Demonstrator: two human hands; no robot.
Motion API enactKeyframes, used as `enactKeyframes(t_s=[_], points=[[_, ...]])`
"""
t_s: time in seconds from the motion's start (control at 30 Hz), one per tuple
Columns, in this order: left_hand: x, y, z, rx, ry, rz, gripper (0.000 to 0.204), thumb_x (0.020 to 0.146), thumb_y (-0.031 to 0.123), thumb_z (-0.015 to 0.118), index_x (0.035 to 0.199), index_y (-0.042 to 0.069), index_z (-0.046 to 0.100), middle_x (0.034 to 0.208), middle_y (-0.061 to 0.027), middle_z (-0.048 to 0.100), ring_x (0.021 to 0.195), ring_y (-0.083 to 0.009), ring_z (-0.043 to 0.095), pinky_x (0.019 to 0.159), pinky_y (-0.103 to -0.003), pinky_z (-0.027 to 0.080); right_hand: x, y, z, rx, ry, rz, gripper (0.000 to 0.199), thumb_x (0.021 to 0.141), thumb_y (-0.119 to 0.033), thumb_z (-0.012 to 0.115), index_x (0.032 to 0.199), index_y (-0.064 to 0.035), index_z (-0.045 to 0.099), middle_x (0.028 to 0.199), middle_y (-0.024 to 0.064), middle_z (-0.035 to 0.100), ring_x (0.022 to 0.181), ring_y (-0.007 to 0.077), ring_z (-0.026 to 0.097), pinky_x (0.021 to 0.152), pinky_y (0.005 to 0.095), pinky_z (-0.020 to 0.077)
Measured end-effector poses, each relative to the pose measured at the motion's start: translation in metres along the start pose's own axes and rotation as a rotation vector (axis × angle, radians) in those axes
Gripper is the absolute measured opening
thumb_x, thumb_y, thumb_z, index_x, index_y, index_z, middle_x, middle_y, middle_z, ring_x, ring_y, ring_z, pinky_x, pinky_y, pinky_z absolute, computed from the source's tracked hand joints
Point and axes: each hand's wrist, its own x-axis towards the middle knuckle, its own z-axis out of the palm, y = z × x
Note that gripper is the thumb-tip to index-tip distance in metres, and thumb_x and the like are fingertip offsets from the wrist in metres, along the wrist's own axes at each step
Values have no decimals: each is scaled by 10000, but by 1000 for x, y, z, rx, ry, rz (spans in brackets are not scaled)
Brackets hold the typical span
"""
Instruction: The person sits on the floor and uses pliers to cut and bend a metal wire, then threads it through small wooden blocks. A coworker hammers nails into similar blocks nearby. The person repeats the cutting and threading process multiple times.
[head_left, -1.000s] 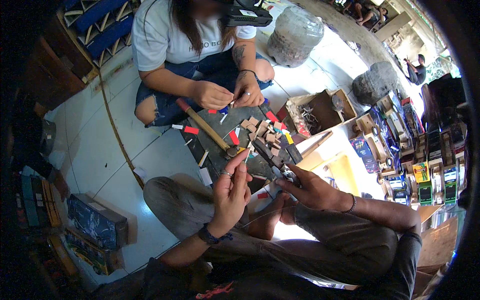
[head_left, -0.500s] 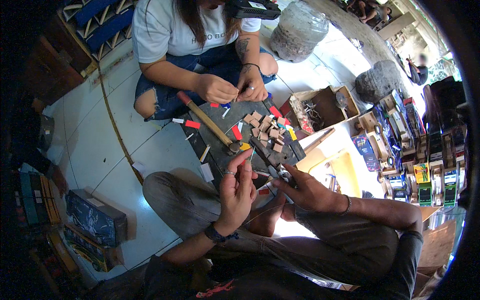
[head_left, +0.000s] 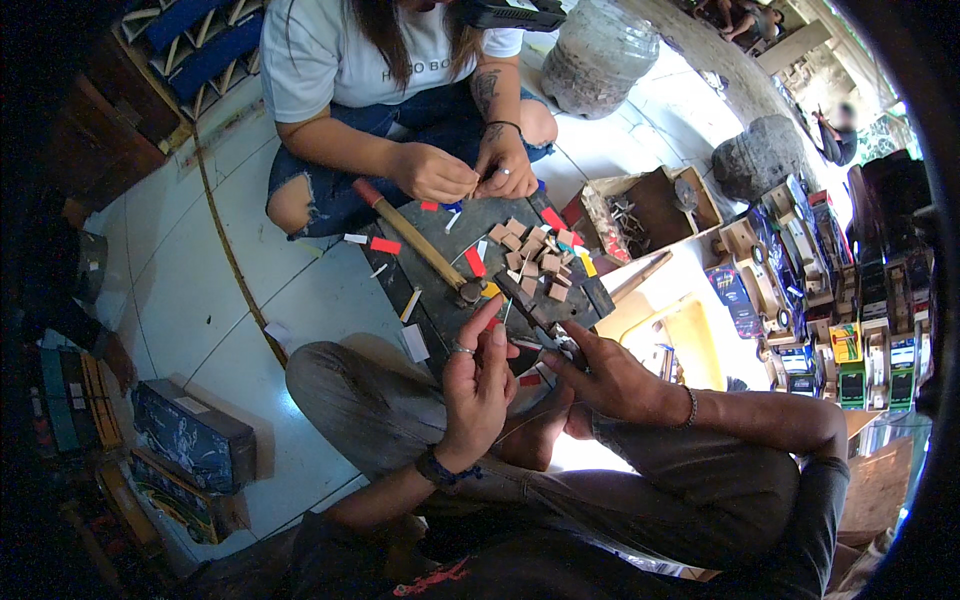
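Observation:
My left hand (head_left: pixel 474 395) is raised palm inward over the near edge of a dark low board (head_left: pixel 425 290). Its thumb and forefinger pinch a small red piece (head_left: pixel 491 324), partly hidden by the fingers. A thin pale strip (head_left: pixel 507 306) stands up beside the fingertips. To the right, my right hand (head_left: pixel 622 380) grips a long dark-bladed metal tool (head_left: pixel 532 308) that looks like shears. Its blades point up and left, close to the left fingertips. Small brown blocks (head_left: pixel 534 256) lie heaped on the board beyond the blades, among red, white and yellow slips.
A wooden-handled hammer (head_left: pixel 425 250) lies across the board. Opposite, a person's hands (head_left: pixel 470 178) pinch something small. An open box (head_left: pixel 650 215) of metal bits stands at the right, above a yellow tray (head_left: pixel 690 335). Blue boxes (head_left: pixel 193 435) sit on the left floor.
Both hands keep nearly the same pose, with the blades still close to the left fingertips. The view has shifted very slightly.

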Motion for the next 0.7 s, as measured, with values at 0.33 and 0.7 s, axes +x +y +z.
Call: enactKeyframes(t_s=[0.33, 0.7], points=[[-1, -2, -1, 1, 9, 13, 372, 1025, 226, 459, 1381, 123, 436, 837, -13, 510, 491, 3, 350, 417, -157, 297, 4, 6, 8, 2, 18, -34, 517, 961, -337, 559, 1287, 48, 445, 896, 253, 661, 860, 337, 673, 731, 410, 520], [-1, -2, -4, 10, -24, -11, 382, 1030, 246, 445, 1386, 113, 410, 853, -3, 518, 546, 8, 400, 449, -152, 332, 9, 12, 11, -43, 44, -95, 403, 959, -320, 567, 1179, 14, 518, 839, 214, 671, 796, 330, 678, 702, 415, 519]])
